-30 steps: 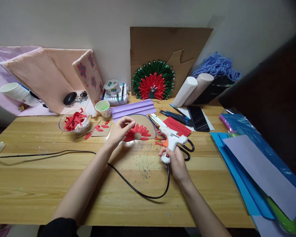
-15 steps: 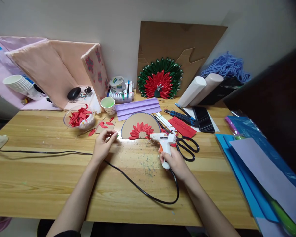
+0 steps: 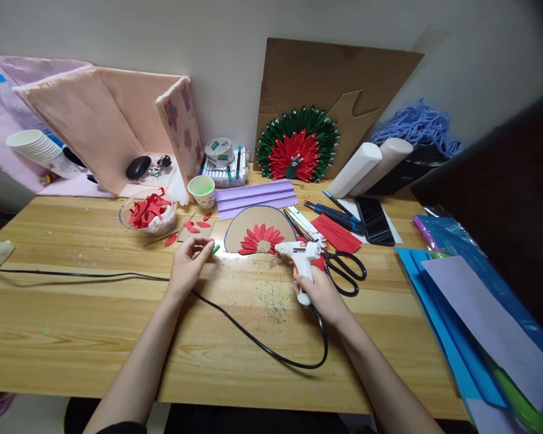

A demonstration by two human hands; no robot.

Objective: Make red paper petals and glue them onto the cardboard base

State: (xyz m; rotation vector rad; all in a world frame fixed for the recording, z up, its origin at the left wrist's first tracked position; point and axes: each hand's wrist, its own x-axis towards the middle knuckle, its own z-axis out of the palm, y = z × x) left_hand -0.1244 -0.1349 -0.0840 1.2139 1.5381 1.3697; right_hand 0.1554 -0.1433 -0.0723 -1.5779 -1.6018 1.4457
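Observation:
My right hand (image 3: 320, 290) is wrapped round the handle of a white hot glue gun (image 3: 304, 259), whose nozzle points left. The nozzle reaches the right side of a red petal fan (image 3: 261, 239) on a half-round cardboard piece (image 3: 242, 224). To the left of that cardboard, my left hand (image 3: 190, 265) rests closed near the table. A slim green object (image 3: 215, 249) sticks out from its fingertips; the rest of it is hidden by the fingers. Loose red petals (image 3: 203, 224) lie just beyond that hand. Black-handled scissors (image 3: 346, 271) lie right of the glue gun.
A black cord (image 3: 253, 340) loops across the table (image 3: 117, 337) between my arms. Behind stand a bowl of red scraps (image 3: 147, 211), a paper cup (image 3: 201, 191) and a red-green peacock (image 3: 297, 147) against cardboard. Markers, cutters and a phone (image 3: 374, 221) lie at right.
The view has shifted slightly. More of the green object shows at my left fingertips. My right hand keeps the glue gun in nearly the same place.

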